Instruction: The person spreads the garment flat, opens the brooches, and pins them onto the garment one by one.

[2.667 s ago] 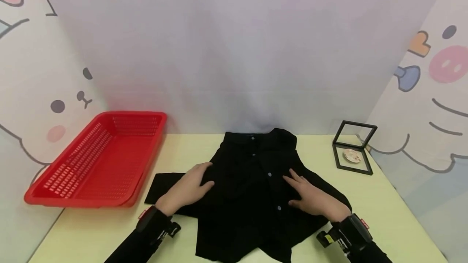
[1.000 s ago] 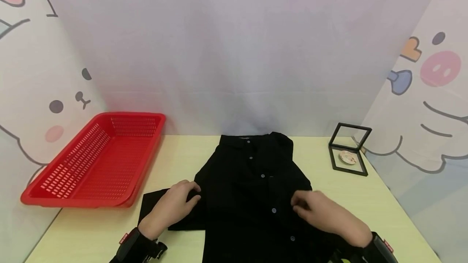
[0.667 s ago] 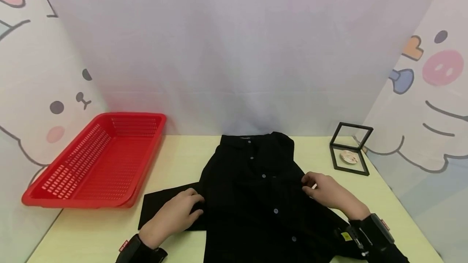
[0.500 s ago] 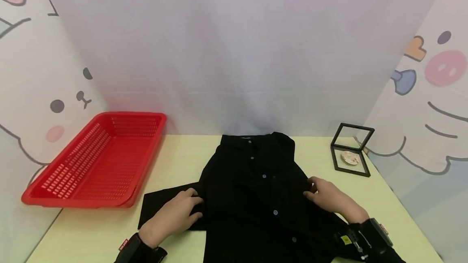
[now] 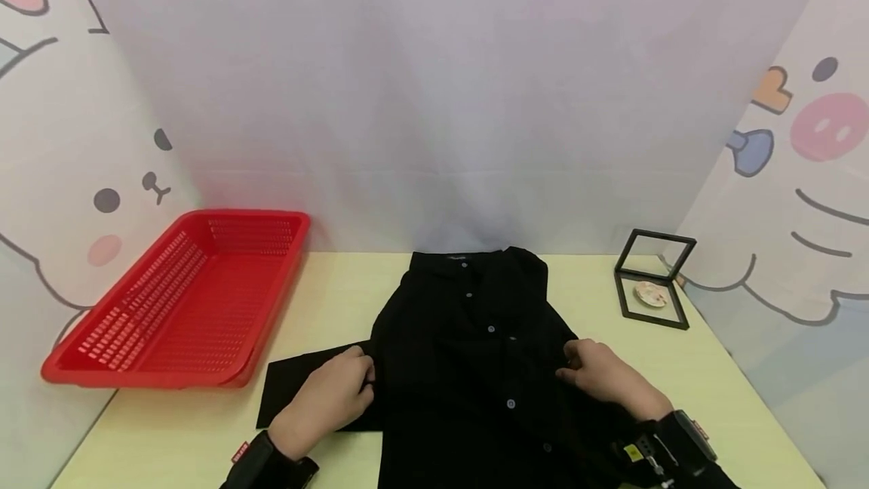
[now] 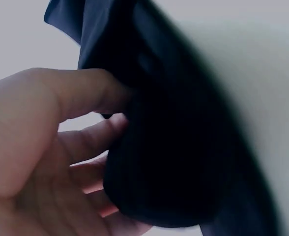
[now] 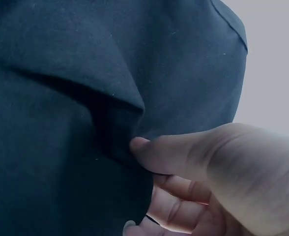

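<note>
A black button-up shirt [image 5: 462, 368] lies front up on the table, its collar toward the back wall and its lower part running out of the head view. My left hand [image 5: 333, 398] pinches the cloth at the shirt's left side, beside the sleeve [image 5: 292, 383] that sticks out to the left. In the left wrist view the thumb and fingers close on a dark fold [image 6: 159, 147]. On the other side my right hand [image 5: 604, 376] pinches the shirt's right edge. The right wrist view shows its thumb on top of the cloth [image 7: 105, 162] and fingers curled underneath.
A red plastic basket [image 5: 271, 323] stands on the left of the pale yellow table [image 5: 339, 285]. At the back right is a hinged black frame [image 5: 655, 319] with a small round patterned piece [image 5: 650, 293] inside. A white curtain wall [image 5: 434, 96] rises behind.
Both hands lay flat on the shirt at first; now they pinch its sides. The shirt came nearer, and the right sleeve no longer spreads out as before. Lately the left fingers closed on the cloth.
</note>
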`<state>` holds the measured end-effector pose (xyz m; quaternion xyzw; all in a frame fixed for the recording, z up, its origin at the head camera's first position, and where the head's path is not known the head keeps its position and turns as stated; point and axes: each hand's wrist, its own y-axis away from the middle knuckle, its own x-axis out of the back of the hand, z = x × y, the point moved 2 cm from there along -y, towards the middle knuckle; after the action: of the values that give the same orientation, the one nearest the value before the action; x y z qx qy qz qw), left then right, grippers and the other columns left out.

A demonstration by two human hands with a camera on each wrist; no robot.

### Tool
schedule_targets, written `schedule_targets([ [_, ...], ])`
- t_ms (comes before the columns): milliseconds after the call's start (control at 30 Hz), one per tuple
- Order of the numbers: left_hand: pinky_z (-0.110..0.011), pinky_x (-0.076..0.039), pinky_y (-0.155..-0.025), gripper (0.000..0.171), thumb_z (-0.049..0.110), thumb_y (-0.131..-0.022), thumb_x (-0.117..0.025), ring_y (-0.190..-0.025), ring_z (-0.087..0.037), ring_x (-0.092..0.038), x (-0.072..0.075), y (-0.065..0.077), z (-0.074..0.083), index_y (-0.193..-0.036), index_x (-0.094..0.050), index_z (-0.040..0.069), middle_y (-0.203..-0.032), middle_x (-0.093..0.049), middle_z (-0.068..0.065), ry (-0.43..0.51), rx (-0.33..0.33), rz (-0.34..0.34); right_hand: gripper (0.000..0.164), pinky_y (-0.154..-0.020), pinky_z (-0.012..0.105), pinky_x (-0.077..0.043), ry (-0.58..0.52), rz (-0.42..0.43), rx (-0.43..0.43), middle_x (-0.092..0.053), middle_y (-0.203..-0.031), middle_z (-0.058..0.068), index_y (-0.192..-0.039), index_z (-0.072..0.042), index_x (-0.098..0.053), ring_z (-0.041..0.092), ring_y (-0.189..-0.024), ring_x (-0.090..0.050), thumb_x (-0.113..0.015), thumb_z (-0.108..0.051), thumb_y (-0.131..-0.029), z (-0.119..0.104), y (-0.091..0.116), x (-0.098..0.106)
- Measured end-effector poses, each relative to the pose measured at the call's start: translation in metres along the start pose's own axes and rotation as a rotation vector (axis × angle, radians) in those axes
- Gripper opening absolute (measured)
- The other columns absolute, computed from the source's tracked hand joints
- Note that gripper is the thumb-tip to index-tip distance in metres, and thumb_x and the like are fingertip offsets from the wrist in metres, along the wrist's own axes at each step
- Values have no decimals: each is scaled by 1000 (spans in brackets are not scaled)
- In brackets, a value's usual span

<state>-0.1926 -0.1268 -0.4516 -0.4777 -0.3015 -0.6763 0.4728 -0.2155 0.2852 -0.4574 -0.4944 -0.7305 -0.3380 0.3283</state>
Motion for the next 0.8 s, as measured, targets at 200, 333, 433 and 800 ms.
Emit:
schedule_targets([
  [200,-30,-51,-69,8,4,-85,-72,-73,-8,-52,30,1,-3,-88,-68,11,-85,-59,3,72,63,107,17,-60,31,-39,61,110,-24,-58,-71,-1,-85,-7,-57,14,-61,-51,-70,-11,-96,1,9,20],
  [333,-36,-55,-75,8,4,-85,-71,-80,-13,-60,48,1,-8,-88,-68,11,-88,-64,-1,85,87,176,6,-66,35,-49,81,195,-12,-68,-81,0,-97,-6,-68,14,-70,-62,-69,-11,-96,0,12,32],
  [433,-40,-56,-79,7,3,-85,-70,-85,-19,-64,55,1,-11,-89,-68,9,-91,-67,-6,94,97,235,7,-66,35,-48,76,262,-10,-66,-81,0,-99,-5,-68,13,-70,-59,-69,-11,-96,-5,15,38],
  [800,-38,-54,-78,15,5,-92,-71,-88,-13,-62,20,-2,-1,-106,-67,9,-104,-69,-6,211,59,19,7,-60,25,-41,51,290,193,-57,-72,-11,-102,-10,-68,-1,-62,-47,-69,-7,-96,-29,15,20],
])
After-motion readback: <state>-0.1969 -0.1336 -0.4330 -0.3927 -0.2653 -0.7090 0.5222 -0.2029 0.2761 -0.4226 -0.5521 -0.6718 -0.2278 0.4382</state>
